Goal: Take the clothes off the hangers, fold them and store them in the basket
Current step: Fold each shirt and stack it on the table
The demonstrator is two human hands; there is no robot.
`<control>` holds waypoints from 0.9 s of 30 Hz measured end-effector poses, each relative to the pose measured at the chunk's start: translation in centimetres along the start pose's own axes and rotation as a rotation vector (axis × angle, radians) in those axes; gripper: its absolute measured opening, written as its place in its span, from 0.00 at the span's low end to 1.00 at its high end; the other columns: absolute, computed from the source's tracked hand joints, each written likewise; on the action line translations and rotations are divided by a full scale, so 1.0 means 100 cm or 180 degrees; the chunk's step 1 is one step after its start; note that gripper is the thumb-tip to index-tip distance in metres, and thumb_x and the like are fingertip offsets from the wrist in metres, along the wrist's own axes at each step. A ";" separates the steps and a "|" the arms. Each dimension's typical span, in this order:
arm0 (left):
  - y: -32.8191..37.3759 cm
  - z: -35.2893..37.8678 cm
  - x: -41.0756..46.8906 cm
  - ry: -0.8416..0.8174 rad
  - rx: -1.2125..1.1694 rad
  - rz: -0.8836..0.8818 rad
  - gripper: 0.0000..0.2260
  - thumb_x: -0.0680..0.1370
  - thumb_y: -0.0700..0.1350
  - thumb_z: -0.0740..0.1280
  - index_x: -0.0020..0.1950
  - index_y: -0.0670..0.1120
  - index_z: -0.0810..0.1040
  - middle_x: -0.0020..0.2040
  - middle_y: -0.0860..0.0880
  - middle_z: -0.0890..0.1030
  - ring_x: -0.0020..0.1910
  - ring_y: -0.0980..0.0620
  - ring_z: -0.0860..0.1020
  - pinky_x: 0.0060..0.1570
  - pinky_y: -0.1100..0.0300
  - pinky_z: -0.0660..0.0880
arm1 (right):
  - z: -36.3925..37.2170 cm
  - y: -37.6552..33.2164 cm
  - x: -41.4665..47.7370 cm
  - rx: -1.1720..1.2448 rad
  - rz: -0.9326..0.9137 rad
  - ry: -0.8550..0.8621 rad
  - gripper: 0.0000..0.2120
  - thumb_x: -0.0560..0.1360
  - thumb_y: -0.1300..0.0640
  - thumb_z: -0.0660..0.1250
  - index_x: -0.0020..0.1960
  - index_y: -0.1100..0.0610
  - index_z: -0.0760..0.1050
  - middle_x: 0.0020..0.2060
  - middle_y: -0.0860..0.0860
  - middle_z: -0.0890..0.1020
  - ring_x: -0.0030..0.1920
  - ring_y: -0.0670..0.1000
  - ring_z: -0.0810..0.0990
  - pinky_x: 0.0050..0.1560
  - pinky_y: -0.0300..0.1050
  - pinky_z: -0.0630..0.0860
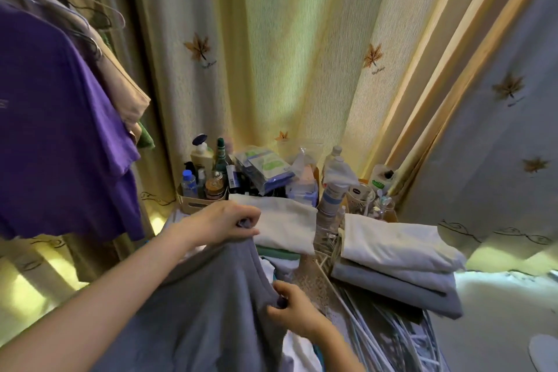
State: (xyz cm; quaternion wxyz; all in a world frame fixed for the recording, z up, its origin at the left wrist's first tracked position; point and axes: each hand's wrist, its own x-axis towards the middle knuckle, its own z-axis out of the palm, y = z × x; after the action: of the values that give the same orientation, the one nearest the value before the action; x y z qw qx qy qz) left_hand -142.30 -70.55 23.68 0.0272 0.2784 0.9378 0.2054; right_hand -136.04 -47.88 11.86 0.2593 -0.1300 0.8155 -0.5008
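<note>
Left hand, right hand — pinching grey shirt

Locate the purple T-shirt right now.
Head view, far left: the purple T-shirt hangs beside a beige garment, up and left of the left hand.

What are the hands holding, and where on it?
A grey cloth garment: the left hand pinches its top edge, the right hand pinches its edge lower down.
</note>
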 end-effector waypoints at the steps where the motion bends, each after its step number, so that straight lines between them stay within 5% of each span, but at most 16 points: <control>1: 0.002 -0.016 0.001 0.0067 0.0066 -0.0021 0.12 0.75 0.58 0.63 0.36 0.58 0.64 0.30 0.57 0.70 0.31 0.61 0.69 0.34 0.62 0.67 | -0.013 -0.014 0.001 -0.0015 -0.0069 -0.0144 0.09 0.71 0.61 0.65 0.48 0.65 0.75 0.38 0.51 0.75 0.40 0.46 0.73 0.42 0.43 0.70; 6: 0.007 -0.102 -0.016 0.0637 -0.0105 -0.0509 0.12 0.68 0.65 0.67 0.35 0.59 0.70 0.35 0.56 0.76 0.37 0.60 0.74 0.38 0.61 0.70 | -0.097 -0.104 -0.018 0.0312 -0.0470 0.0039 0.10 0.72 0.52 0.71 0.52 0.52 0.79 0.47 0.47 0.85 0.49 0.45 0.83 0.48 0.37 0.79; 9: 0.021 -0.150 -0.032 0.0742 -0.0300 -0.0555 0.16 0.60 0.67 0.70 0.39 0.57 0.76 0.38 0.55 0.79 0.40 0.58 0.77 0.38 0.67 0.73 | -0.136 -0.161 -0.035 0.0301 -0.1023 0.0563 0.18 0.65 0.47 0.73 0.52 0.53 0.81 0.45 0.52 0.85 0.47 0.50 0.84 0.49 0.46 0.82; 12: 0.037 -0.189 -0.048 0.0560 -0.0472 -0.0582 0.17 0.58 0.65 0.72 0.42 0.59 0.79 0.41 0.60 0.82 0.41 0.62 0.79 0.39 0.69 0.75 | -0.166 -0.207 -0.045 -0.0161 -0.1456 0.0732 0.19 0.60 0.42 0.74 0.47 0.50 0.82 0.41 0.49 0.85 0.44 0.49 0.84 0.42 0.42 0.82; 16: 0.045 -0.221 -0.064 0.0514 -0.0608 -0.0544 0.14 0.63 0.59 0.73 0.44 0.55 0.83 0.42 0.52 0.84 0.43 0.55 0.82 0.43 0.55 0.78 | -0.204 -0.244 -0.054 -0.0627 -0.1707 0.0466 0.20 0.62 0.41 0.72 0.47 0.53 0.83 0.43 0.54 0.85 0.46 0.54 0.84 0.46 0.51 0.81; 19: 0.051 -0.236 -0.067 0.0954 -0.0792 -0.0468 0.12 0.66 0.57 0.71 0.43 0.51 0.83 0.39 0.42 0.82 0.42 0.32 0.78 0.47 0.36 0.74 | -0.230 -0.266 -0.061 -0.0728 -0.1856 0.0186 0.17 0.70 0.48 0.69 0.52 0.58 0.82 0.46 0.56 0.85 0.48 0.55 0.84 0.46 0.46 0.82; 21: 0.057 -0.242 -0.069 0.1143 -0.1266 -0.0304 0.10 0.70 0.53 0.70 0.46 0.49 0.82 0.39 0.40 0.82 0.41 0.27 0.77 0.48 0.31 0.72 | -0.242 -0.280 -0.067 -0.0706 -0.2042 0.0247 0.19 0.68 0.45 0.71 0.51 0.58 0.83 0.47 0.57 0.85 0.49 0.56 0.84 0.48 0.47 0.82; 24: 0.073 -0.240 -0.063 0.1512 -0.2019 0.0143 0.10 0.72 0.54 0.69 0.47 0.50 0.80 0.42 0.51 0.82 0.43 0.52 0.82 0.48 0.54 0.80 | -0.250 -0.296 -0.069 -0.0513 -0.2360 0.0624 0.23 0.62 0.40 0.75 0.47 0.57 0.83 0.43 0.57 0.84 0.45 0.55 0.84 0.44 0.43 0.82; 27: 0.089 -0.233 -0.051 0.1839 -0.2308 0.0178 0.07 0.75 0.46 0.63 0.49 0.46 0.77 0.42 0.53 0.82 0.42 0.59 0.80 0.43 0.69 0.77 | -0.249 -0.303 -0.065 -0.0836 -0.2514 0.1110 0.23 0.59 0.43 0.75 0.40 0.62 0.79 0.36 0.55 0.81 0.39 0.50 0.80 0.39 0.39 0.76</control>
State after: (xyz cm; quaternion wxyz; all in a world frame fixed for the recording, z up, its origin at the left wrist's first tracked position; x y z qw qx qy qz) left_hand -137.34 -75.10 48.19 -0.1452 0.2074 0.7668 0.5898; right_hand -145.83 -40.25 49.61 -0.1117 -0.3767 0.7915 -0.4681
